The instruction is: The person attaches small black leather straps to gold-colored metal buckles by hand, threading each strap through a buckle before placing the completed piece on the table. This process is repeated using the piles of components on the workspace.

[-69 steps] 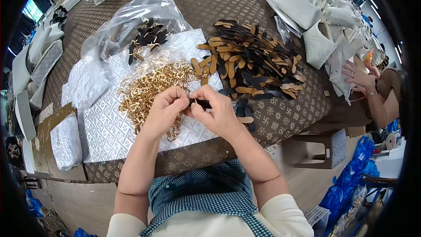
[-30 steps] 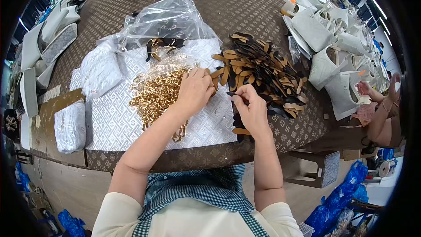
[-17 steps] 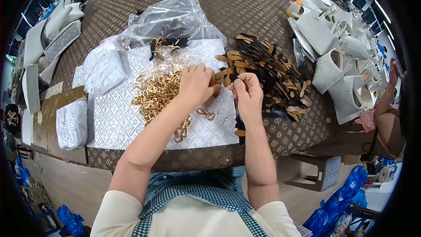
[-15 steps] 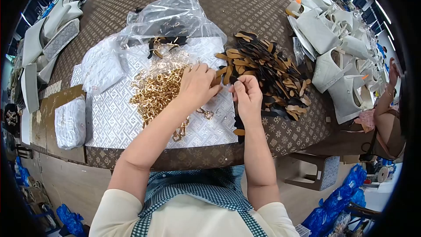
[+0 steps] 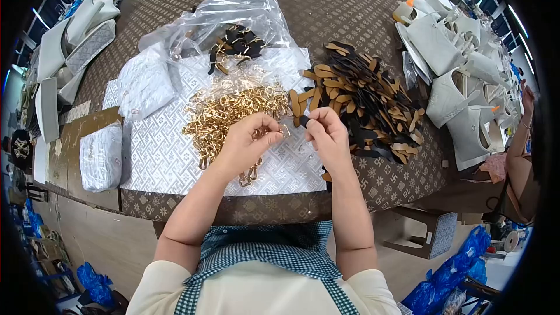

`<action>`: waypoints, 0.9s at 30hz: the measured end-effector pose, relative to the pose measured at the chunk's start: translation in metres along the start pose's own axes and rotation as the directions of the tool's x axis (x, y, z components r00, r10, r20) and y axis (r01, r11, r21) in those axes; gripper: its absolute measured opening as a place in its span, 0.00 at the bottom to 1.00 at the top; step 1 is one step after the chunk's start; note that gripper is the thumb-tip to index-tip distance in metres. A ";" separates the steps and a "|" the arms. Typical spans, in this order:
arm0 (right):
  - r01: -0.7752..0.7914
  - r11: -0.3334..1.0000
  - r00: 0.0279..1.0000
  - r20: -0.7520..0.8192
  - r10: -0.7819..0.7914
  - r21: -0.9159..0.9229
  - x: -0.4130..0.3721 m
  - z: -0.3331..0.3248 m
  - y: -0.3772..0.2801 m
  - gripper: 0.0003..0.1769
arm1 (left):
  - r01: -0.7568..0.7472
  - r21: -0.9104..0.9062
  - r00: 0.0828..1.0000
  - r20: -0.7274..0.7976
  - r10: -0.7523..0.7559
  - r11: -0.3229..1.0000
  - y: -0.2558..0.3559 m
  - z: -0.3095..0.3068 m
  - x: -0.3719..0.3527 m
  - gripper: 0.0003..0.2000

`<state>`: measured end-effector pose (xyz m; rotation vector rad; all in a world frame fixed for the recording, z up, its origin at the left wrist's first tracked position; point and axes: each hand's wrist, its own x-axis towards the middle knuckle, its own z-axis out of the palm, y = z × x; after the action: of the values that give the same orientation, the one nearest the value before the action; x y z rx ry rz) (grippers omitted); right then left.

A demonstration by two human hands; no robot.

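My left hand (image 5: 252, 139) pinches a small gold metal buckle (image 5: 286, 131) between thumb and fingertips, at the near right side of a heap of gold metal clasps (image 5: 213, 116). Facing it a short distance away, my right hand (image 5: 329, 137) is closed on a small black leather tab (image 5: 304, 121). The tab and the buckle are apart. Behind my right hand spreads a pile of black and tan leather tabs (image 5: 373, 96). Beyond the gold heap, several black tabs with gold fittings (image 5: 242, 42) lie by a clear plastic bag (image 5: 251, 9).
White patterned sheeting (image 5: 157, 166) lies under the gold heap. Wrapped white packages (image 5: 101, 160) stand at the left, partly on brown cardboard (image 5: 70, 151). White bags (image 5: 458, 81) are stacked at the right, more white pieces (image 5: 81, 29) at the left. Another person's arm (image 5: 519, 146) shows far right.
My left hand has drawn back from the edge of the tab pile toward me and now shows a gold buckle in its fingertips. My right hand still holds the black tab, slightly lower.
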<state>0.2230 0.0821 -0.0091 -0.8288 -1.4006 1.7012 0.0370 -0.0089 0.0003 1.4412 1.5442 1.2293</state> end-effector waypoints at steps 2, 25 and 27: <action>-0.093 0.995 0.991 0.091 0.097 -0.043 -0.002 0.003 -0.006 0.03 | 0.045 -0.322 0.996 -0.063 -0.069 0.946 -0.006 0.002 -0.001 0.11; 0.226 0.896 0.967 0.201 -0.158 -0.382 -0.017 0.025 0.009 0.19 | 0.245 -0.329 0.966 0.165 -0.200 0.912 -0.012 -0.006 -0.001 0.07; 0.266 0.880 0.961 0.173 -0.214 -0.393 -0.016 0.027 0.012 0.19 | 0.276 -0.403 0.959 0.177 -0.221 0.873 -0.010 -0.004 -0.002 0.07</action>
<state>0.2063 0.0540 -0.0160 -0.7395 -1.9070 1.3012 0.0306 -0.0104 -0.0079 0.9811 1.2334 1.1995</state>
